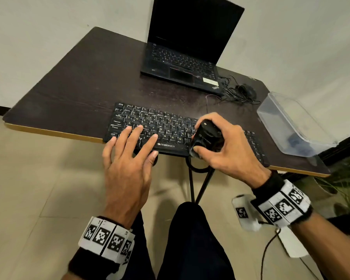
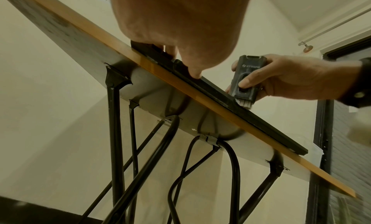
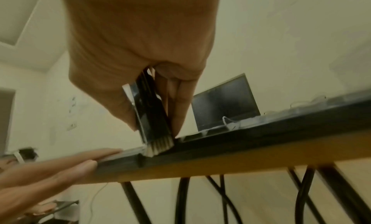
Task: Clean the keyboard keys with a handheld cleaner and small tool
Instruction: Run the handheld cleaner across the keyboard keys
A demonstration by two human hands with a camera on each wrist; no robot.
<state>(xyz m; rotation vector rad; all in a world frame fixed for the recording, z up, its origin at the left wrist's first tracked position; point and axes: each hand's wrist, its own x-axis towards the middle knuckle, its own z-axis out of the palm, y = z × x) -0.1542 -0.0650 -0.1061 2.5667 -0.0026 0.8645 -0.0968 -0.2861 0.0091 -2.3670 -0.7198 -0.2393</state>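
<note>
A black Zebronics keyboard (image 1: 166, 126) lies along the front edge of the dark table (image 1: 79, 83). My left hand (image 1: 127, 158) lies flat on the keyboard's left half, fingers straight on the keys and thumb at its front edge. My right hand (image 1: 226, 146) grips a black handheld cleaning brush (image 1: 207, 136) upright over the keyboard's middle-right keys. In the left wrist view the brush (image 2: 248, 78) shows pale bristles touching the keyboard (image 2: 236, 106). In the right wrist view the bristles of the brush (image 3: 152, 124) press on the keyboard's front edge.
An open black laptop (image 1: 186, 47) stands at the back of the table. A black mouse with a tangled cable (image 1: 245, 90) lies to its right. A clear plastic box (image 1: 291, 124) sits at the table's right end. Black metal table legs (image 2: 114, 148) run below the top.
</note>
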